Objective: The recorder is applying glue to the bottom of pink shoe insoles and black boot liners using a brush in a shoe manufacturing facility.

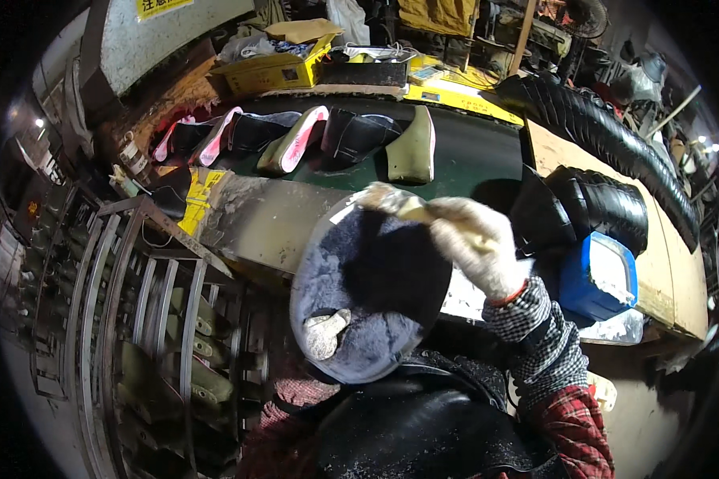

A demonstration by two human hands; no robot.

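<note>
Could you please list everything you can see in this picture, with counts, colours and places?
fur-lined boot: one, grey-blue plush inside, held up at centre
brush: one, pale, over the boot's top edge
boots on belt: about six, dark with pink or olive soles, lying in a row on the green belt
blue tub: one, white-smeared top, right of the hands
ribbed hose: one, black, curving down the right side
metal rack: one, grey, lower left, holding olive soles
yellow box: one, top, behind the belt
left hand: gloved, thumb on the boot's lining
right hand: white glove, checked sleeve, gripping the brush
</note>
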